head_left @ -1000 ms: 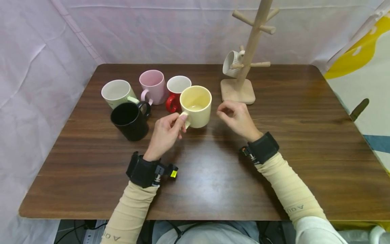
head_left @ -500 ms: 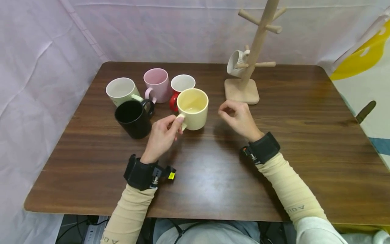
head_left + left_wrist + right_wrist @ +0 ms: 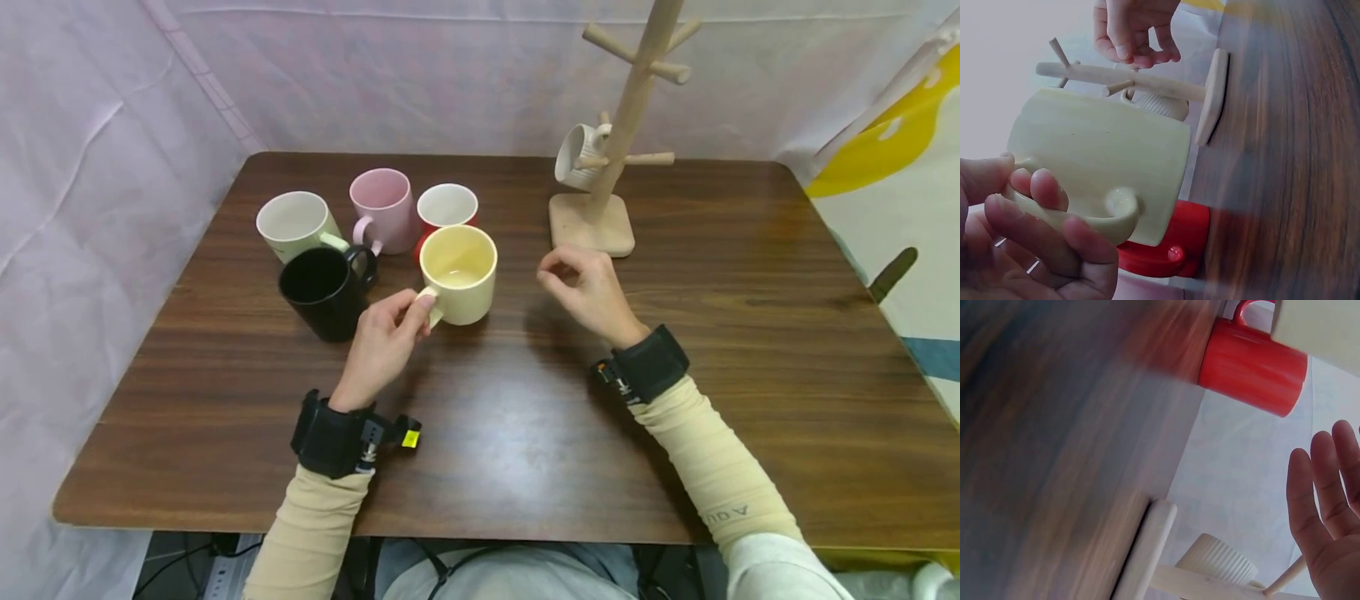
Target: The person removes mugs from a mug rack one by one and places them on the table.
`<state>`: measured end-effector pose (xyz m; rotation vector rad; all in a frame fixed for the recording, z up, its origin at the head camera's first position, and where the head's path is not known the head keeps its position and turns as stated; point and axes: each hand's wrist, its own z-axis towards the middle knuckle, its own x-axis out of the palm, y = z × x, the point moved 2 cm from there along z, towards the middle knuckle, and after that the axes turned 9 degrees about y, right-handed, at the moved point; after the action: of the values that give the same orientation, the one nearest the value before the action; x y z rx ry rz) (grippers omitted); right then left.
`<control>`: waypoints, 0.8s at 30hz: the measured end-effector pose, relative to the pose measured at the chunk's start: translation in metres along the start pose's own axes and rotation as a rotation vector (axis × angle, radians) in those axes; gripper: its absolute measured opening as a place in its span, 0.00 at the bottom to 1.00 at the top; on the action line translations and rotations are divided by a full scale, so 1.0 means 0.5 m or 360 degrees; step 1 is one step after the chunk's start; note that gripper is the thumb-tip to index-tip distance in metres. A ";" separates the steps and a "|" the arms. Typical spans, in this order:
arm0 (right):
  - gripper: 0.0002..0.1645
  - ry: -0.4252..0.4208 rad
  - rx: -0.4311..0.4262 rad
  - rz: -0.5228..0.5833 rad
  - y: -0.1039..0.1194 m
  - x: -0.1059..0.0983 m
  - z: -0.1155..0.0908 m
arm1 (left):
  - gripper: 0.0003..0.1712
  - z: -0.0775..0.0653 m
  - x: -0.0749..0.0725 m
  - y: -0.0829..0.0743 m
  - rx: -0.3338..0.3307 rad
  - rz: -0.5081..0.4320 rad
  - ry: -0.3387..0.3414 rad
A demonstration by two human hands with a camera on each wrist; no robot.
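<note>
My left hand (image 3: 381,346) pinches the handle of a pale yellow mug (image 3: 471,292), its fingers through the loop in the left wrist view. The mug (image 3: 1104,150) is upright, raised off the table, and overlaps a red mug (image 3: 1188,231) behind it. To its right hovers my right hand (image 3: 588,292), loosely bent and holding nothing; its fingers (image 3: 1329,481) are spread out near the yellow mug in the right wrist view. Just left of my left hand stands a black mug (image 3: 322,300).
A pink mug (image 3: 386,217) and a pale green mug (image 3: 296,229) stand at the back left of the wooden table (image 3: 750,333). Behind my right hand rises a wooden mug tree (image 3: 637,100) with several pegs; a white ribbed mug (image 3: 577,157) hangs on a low one.
My left hand has carried the yellow mug left and slightly toward me, so it now hides more of the red mug. My right hand has stayed in place.
</note>
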<state>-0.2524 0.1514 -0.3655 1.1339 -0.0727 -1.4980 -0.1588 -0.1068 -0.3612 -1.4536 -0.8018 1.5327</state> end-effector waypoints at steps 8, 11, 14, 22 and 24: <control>0.06 -0.0005 -0.0021 0.0024 -0.001 0.003 0.003 | 0.18 -0.010 -0.014 0.011 -0.0063 0.0049 0.0019; 0.06 -0.0003 -0.0028 0.0026 0.000 0.005 0.005 | 0.19 -0.014 -0.018 0.016 -0.0091 0.0060 0.0011; 0.07 -0.0015 -0.0039 0.0024 0.000 0.005 0.006 | 0.19 -0.019 -0.021 0.022 -0.0108 0.0057 -0.0010; 0.07 -0.0032 -0.0082 0.0027 0.000 0.006 0.008 | 0.19 -0.027 -0.037 0.036 -0.0143 0.0061 -0.0017; 0.07 -0.0033 -0.0083 0.0029 0.000 0.006 0.010 | 0.19 -0.029 -0.041 0.039 -0.0155 0.0056 -0.0010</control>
<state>-0.2549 0.1463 -0.3647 1.0736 -0.0577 -1.4871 -0.1482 -0.1348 -0.3712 -1.5418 -0.8694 1.5438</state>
